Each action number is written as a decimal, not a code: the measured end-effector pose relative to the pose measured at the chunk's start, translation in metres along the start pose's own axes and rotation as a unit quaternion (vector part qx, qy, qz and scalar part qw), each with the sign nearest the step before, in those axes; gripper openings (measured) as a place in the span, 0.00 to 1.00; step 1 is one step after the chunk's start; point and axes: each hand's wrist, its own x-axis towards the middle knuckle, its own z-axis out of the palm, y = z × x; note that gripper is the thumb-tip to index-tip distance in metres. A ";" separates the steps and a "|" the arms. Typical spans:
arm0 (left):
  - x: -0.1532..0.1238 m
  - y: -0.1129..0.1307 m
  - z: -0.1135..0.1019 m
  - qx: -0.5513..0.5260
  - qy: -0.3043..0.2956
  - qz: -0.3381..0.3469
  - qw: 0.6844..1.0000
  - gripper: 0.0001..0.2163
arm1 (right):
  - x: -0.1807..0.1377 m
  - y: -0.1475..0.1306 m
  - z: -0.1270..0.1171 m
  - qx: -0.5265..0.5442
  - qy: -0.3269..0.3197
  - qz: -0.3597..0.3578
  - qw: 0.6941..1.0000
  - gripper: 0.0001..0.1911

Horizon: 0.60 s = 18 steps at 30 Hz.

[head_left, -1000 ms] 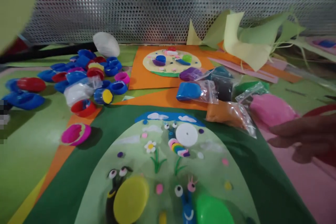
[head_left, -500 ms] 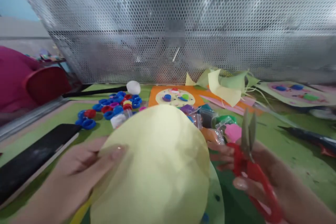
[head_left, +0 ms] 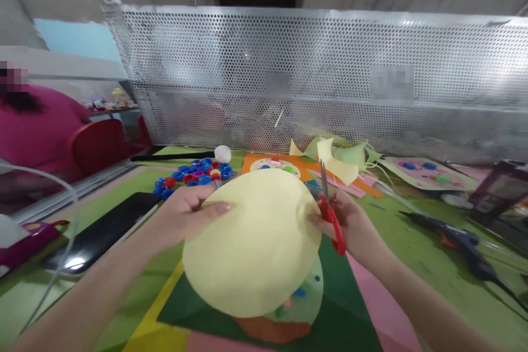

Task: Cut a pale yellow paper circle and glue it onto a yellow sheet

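Note:
A pale yellow paper circle (head_left: 251, 247) is held up in front of me, roughly round with a smooth edge. My left hand (head_left: 198, 212) pinches its upper left side, thumb on the near face. At its right edge, my right hand (head_left: 346, 220) has the red-handled scissors (head_left: 332, 220) hooked in its fingers, blades pointing up. That hand's thumb also touches the circle. Beneath the circle lies a dark green sheet (head_left: 342, 291), bearing a light green paper shape (head_left: 311, 286) with coloured bits and a brown piece (head_left: 284, 330), both partly hidden.
Blue and red bottle caps (head_left: 198, 170) are heaped at the back left, near a black phone (head_left: 107, 231). A glue gun (head_left: 454, 236) lies at right. Paper scraps (head_left: 338, 162) and decorated sheets stand before a perforated metal panel (head_left: 247, 66). A person in pink (head_left: 45, 121) sits at far left.
The view has tilted up and drawn back. My right hand has come in to the circle's right edge with the scissors; the circle appears smaller and lower items beneath it now show.

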 end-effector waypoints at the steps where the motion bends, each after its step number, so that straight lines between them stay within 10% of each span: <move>1: 0.002 0.000 -0.001 -0.019 0.008 0.007 1.000 0.11 | 0.000 -0.003 0.002 0.007 0.003 -0.001 1.000 0.22; 9: 0.009 -0.035 0.015 -0.111 -0.012 -0.011 0.994 0.16 | -0.010 -0.009 -0.006 0.058 0.069 0.010 0.996 0.23; 18: 0.001 -0.029 0.017 -0.090 0.067 0.004 0.994 0.16 | -0.021 -0.004 -0.031 0.013 -0.054 0.014 0.998 0.18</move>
